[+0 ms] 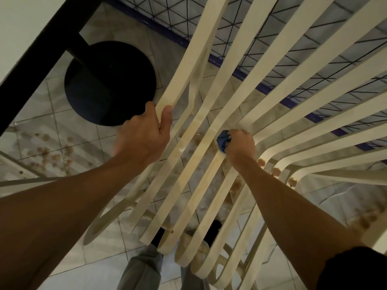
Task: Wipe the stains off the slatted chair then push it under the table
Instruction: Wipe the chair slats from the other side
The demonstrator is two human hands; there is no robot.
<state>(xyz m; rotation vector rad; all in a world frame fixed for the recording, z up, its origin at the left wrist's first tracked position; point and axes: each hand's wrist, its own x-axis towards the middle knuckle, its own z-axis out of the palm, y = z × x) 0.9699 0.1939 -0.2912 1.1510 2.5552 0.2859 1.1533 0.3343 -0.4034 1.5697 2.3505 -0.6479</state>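
While the left hand (142, 135) curls its fingers and thumb round the outer slat (184, 76) on the left edge of the slatted chair (199, 191), the right hand (240, 145) clutches a bunched blue cloth (223, 141) and presses it down on a slat near the middle of the chair, close to where the slats bend. Only a small fold of the cloth shows past the knuckles, on the hand's left side. The chair's cream slats run from the near edge, by the person's grey trousers (144, 268), up and away to the far right corner of the view, and the tiled floor (100, 262) shows through the gaps between them. Brown blotches (275, 171) sit at the bends of the slats just beside the right wrist, and more brown marks show lower down between the slats; whether those lie on the chair or on the tiles I cannot tell. At the chair's left stands the table (41, 45), its dark frame crossing the far left corner, with its round black base (109, 82) on the floor just beyond the left hand. Whether any part of the chair sits beneath the tabletop cannot be made out. Behind the far slats a blue rail (217, 60) carries wire mesh.
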